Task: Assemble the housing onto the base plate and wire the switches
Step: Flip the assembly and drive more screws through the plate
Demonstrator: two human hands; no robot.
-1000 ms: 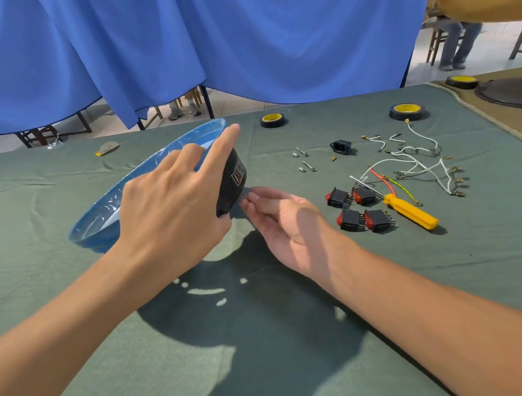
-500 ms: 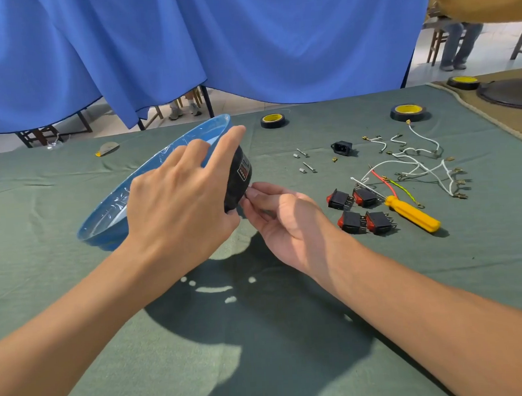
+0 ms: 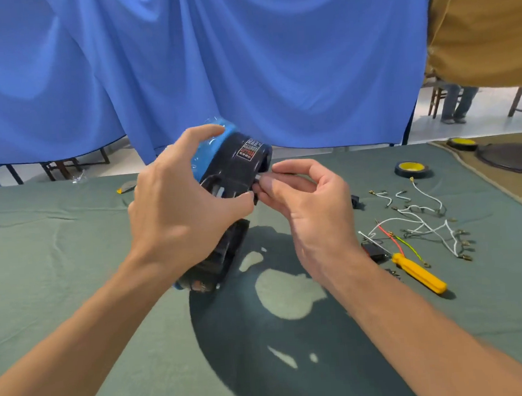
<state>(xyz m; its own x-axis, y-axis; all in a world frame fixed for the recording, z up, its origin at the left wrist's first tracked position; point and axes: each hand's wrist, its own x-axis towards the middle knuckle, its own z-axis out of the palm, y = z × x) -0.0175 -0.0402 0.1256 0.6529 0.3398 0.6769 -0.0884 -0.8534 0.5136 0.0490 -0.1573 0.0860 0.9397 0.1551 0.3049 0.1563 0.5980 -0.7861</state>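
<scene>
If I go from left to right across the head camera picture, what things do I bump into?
You meet the left hand → black plastic housing with a blue base → right hand → yellow-handled screwdriver → black tape roll with a yellow middle, far right by the table edge.

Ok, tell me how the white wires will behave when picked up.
The white wires look thin and curled, so probably floppy and light. They lie tangled, so lifting one may drag others. Metal end terminals could snag the cloth.

You've raised and turned the housing [image 3: 238,166] with your left hand [image 3: 177,213], and your right hand [image 3: 309,206] now pinches its edge.
</scene>
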